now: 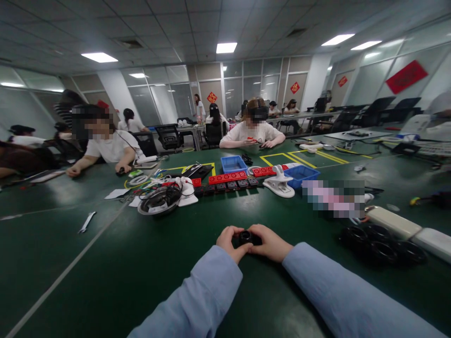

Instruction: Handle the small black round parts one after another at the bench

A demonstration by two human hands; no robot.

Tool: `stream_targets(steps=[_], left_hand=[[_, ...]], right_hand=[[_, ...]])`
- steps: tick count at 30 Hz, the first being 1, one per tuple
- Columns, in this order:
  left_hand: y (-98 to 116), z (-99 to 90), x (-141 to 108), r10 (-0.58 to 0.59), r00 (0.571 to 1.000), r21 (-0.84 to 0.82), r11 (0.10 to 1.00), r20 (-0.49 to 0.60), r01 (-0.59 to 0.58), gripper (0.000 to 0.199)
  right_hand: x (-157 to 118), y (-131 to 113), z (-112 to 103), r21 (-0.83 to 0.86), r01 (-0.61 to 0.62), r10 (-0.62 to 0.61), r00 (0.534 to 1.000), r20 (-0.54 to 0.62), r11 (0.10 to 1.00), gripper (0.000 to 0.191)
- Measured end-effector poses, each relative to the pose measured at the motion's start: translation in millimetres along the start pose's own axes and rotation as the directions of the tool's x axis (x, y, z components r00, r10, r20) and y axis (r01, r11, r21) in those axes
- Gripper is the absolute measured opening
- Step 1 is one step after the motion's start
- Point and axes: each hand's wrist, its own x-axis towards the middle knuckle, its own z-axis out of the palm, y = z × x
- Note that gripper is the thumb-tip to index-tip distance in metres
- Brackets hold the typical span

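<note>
Both of my hands meet around a small black round part (245, 236) just above the green table (197, 225), at the middle of the view. My left hand (231, 243) curls round its left side with thumb and fingers. On the other side, my right hand (270, 242) grips it, the two thumbs close together in front. A ring-shaped opening shows on the part's top; the fingers hide its lower portion. Several black rings (383, 252) lie in a group on the table to the right of my hands.
Ahead lie a metal bowl of cables (158, 213), red socket strips (227, 177), a white clamp base (281, 188) and blue trays (234, 164) (303, 174). A wrench (87, 222) is at left, white bars (394, 221) at right. People sit across the table.
</note>
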Motion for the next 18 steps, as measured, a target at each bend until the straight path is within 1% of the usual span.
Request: stream_targets(steps=[2,5,8,10,13,14,15,18], left_hand=[[2,2.8,0,-0.015,1.000,0.016,1.000,-0.026,0.015,0.031],[3,6.0,0,-0.025,0.999,0.089,0.996,-0.049,0.029,0.030],[0,7.2,-1,0.002,0.998,0.163,0.987,-0.065,0.009,0.031],[-4,6.6,-1,0.028,0.998,0.165,0.986,-0.064,-0.017,0.029],[-11,4.4,0,0.070,0.997,0.096,0.993,-0.045,-0.065,0.026],[-12,3.6,1,0.083,0.996,0.061,0.995,-0.036,-0.080,0.026],[-14,2.7,1,0.092,0.995,0.028,0.995,-0.025,-0.091,0.026],[-15,-0.2,3,0.109,0.994,-0.031,0.994,0.013,-0.109,0.026]], right_hand=[[-1,-3,2,-0.030,-0.051,0.050,0.998,-0.046,0.998,0.019],[-3,-8,6,-0.120,-0.110,0.096,0.988,-0.119,0.987,0.018],[-5,-15,12,-0.220,-0.187,0.144,0.970,-0.198,0.957,0.018],[-7,-22,17,-0.278,-0.255,0.183,0.948,-0.260,0.926,0.016],[-10,-33,24,-0.320,-0.340,0.233,0.915,-0.330,0.884,0.014],[-11,-35,24,-0.313,-0.341,0.233,0.912,-0.336,0.886,0.017],[-11,-36,25,-0.293,-0.317,0.216,0.919,-0.330,0.902,0.021],[-12,-35,20,-0.181,-0.180,0.130,0.958,-0.256,0.967,0.042]])
